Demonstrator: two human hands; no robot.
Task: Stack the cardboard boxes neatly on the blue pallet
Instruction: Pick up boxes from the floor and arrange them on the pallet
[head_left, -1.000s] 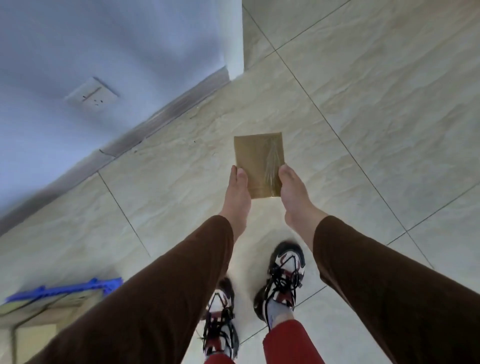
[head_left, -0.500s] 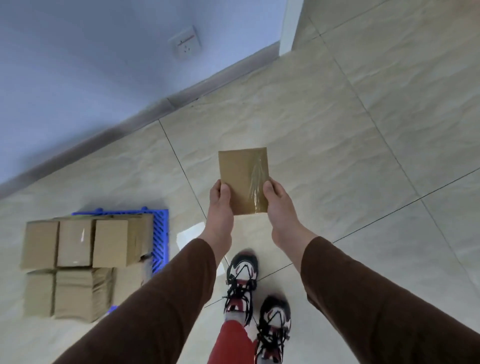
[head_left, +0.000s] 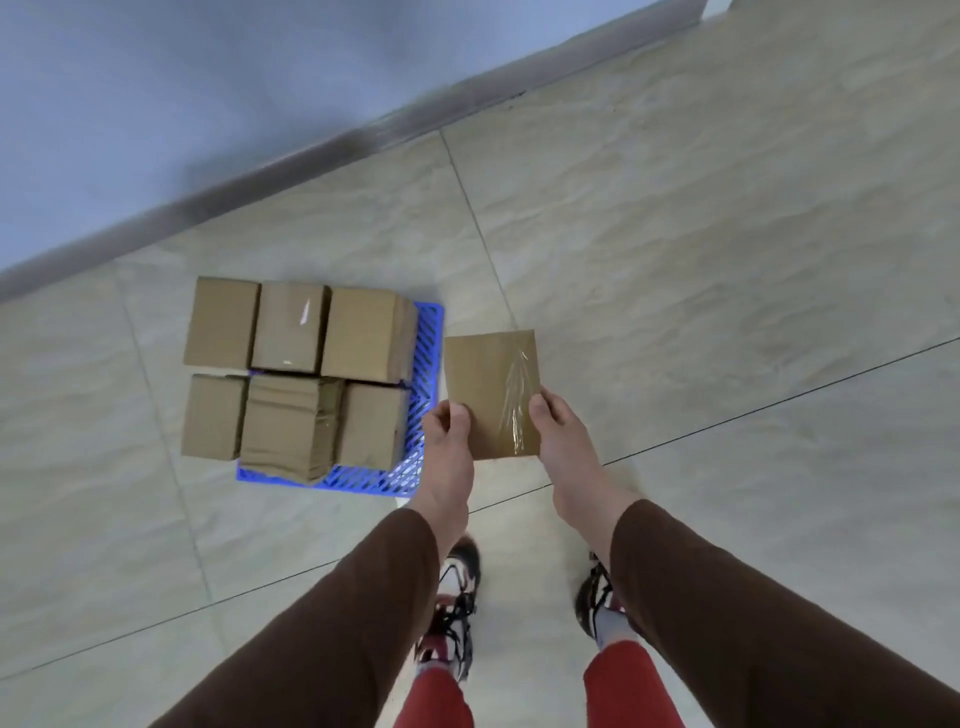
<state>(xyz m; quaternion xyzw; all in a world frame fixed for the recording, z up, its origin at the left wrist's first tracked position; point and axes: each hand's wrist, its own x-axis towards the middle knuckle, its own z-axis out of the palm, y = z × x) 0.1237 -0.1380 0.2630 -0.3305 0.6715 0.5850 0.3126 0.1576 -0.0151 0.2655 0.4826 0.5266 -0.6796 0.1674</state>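
Both hands carry one box (head_left: 491, 395) in front of the body, above the floor (head_left: 701, 260) and just right of the pallet (head_left: 428, 364). The left hand (head_left: 447, 452) clamps its near left edge, thumb on top; the right hand (head_left: 563, 441) clamps the near right edge the same way, thumb pressed beside the strip of clear tape (head_left: 516, 397). Gripping opposite edges probably keeps the flat face level and square for setting down. The pallet lies on the tiles near the wall (head_left: 208, 104), likely parked there to stay out of the walkway. On it I count six boxes seen from above, two rows of three: far row left (head_left: 222, 322), middle (head_left: 290, 326) and right (head_left: 366, 334), near row left (head_left: 213, 417), middle (head_left: 285, 426) and right (head_left: 371, 426). They sit tight against each other, which suits a neat stack; whether more lie beneath them cannot be told. Blue grid shows bare along the right and near edges, so there may be a free strip there. With the carried one, that makes seven boxes, one pallet, two hands.
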